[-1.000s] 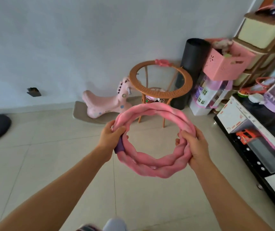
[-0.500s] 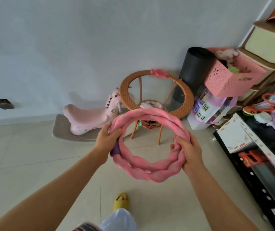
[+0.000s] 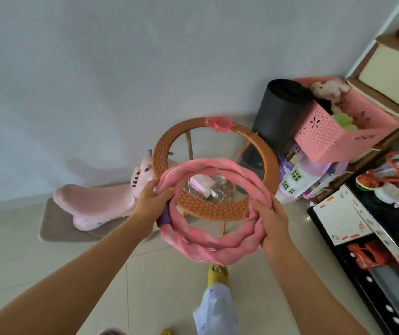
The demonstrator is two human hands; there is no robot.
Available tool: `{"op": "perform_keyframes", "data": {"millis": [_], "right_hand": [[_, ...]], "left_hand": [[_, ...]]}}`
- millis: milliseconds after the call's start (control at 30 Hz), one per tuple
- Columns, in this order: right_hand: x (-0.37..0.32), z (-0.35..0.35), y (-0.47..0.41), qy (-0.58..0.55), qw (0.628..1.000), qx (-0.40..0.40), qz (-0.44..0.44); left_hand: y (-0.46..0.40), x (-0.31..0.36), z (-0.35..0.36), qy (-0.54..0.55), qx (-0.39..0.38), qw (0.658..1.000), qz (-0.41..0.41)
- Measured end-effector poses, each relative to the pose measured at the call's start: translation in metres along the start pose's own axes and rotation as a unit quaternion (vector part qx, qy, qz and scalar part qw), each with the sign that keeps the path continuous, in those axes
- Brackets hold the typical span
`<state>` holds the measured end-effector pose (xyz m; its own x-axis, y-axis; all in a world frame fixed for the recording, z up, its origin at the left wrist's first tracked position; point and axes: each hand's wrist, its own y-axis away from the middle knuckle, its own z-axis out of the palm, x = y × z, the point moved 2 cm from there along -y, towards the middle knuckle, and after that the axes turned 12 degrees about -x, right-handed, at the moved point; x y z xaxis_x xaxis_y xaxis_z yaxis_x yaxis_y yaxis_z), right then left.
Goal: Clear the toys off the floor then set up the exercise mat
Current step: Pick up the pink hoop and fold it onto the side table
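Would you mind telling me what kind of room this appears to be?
Probably a home living room or play corner: a pink ride-on toy sits by the wall, a toy dollhouse stands beside a round wicker side table, and a pink basket holds a plush toy.

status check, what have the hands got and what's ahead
Left hand and right hand grip pink twisted ring, off the floor. Round wicker table directly ahead. Rolled black mat upright behind it.
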<state>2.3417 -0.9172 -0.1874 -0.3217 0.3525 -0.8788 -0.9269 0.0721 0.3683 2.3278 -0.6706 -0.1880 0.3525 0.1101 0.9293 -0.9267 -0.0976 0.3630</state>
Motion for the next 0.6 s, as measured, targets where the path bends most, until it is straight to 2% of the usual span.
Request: {"op": "perform_keyframes", "data": {"millis": [200, 467, 600], "right_hand": [[-0.019, -0.005, -0.113, 0.064, 0.997, -0.034, 0.020], [-0.045, -0.009, -0.242, 0.135, 0.987, -0.065, 0.053], [-0.044, -0.008, -0.288, 0.170, 0.977, -0.082, 0.103]], "left_hand": [[-0.085, 0.019, 0.025, 0.029, 0.012, 0.999, -0.025], [-0.194, 0.018, 0.048, 0.050, 0.056, 0.991, -0.109], [-0.234, 0.014, 0.056, 0.090, 0.070, 0.982, -0.153]]}}
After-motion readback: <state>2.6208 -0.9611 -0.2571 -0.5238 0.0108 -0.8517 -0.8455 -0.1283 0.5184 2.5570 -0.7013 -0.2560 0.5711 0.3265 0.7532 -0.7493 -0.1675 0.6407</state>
